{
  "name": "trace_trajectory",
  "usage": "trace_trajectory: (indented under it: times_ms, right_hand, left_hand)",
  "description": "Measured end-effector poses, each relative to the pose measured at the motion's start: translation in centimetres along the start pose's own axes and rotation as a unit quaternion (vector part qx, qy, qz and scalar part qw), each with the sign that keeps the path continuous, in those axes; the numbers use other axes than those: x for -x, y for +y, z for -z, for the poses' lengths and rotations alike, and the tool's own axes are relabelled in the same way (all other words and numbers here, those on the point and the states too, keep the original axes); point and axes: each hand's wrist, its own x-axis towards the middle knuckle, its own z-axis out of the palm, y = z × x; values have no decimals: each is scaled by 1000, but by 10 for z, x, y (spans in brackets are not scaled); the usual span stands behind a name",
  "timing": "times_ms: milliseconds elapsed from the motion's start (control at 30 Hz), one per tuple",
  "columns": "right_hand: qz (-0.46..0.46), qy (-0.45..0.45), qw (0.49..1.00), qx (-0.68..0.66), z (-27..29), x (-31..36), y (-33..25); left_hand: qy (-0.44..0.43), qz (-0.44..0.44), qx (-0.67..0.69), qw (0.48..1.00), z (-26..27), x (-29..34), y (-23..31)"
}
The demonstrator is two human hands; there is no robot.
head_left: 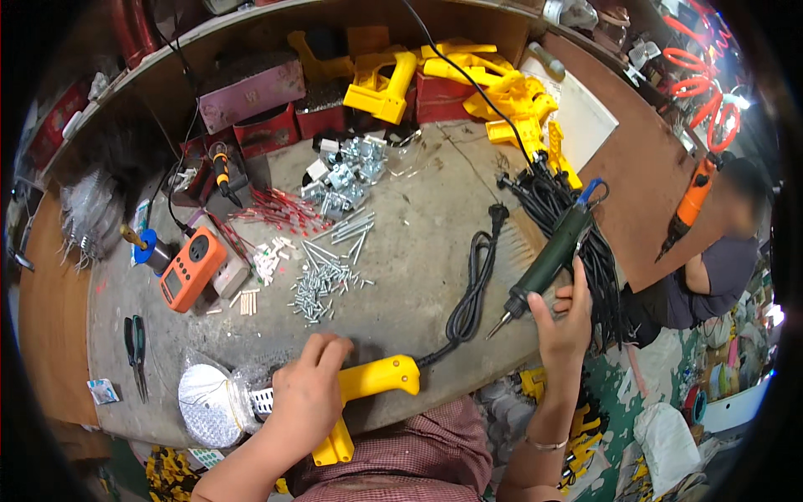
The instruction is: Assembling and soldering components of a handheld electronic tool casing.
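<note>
My left hand (308, 391) is closed around a yellow-handled power tool (381, 378) at the table's near edge. The tool's slotted metal neck leads to a round white head (207, 405) in bubble wrap, and a black cord (471, 305) with a plug runs from its grip. On the right, my right hand (565, 322) has thumb and index finger spread at the side of a green electric screwdriver (549, 251). The screwdriver tilts, bit down to the left. Whether the fingertips press on its body is hard to see. Beyond my left hand lies a pile of screws (318, 293).
Metal brackets (347, 171), red-sleeved wires (284, 211) and an orange power meter (192, 269) lie farther back. Yellow housings (510, 92) fill the back right beside a black cable bundle (598, 284). Pliers (135, 356) rest at left. A person (719, 268) sits at far right.
</note>
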Motion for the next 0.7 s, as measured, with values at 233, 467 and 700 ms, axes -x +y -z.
trace_trajectory:
  times_ms: [233,467,700]
  right_hand:
    - [-96,10,982,-163,-41,-24,17]
    - [-49,-3,812,-581,-24,0,-35]
    - [1,-40,824,-566,-29,12,-123]
  left_hand:
    - [16,-137,-88,987,-4,2,-6]
    - [-91,-139,-68,984,-16,-5,2]
    - [-89,-92,28,991,-14,-10,-2]
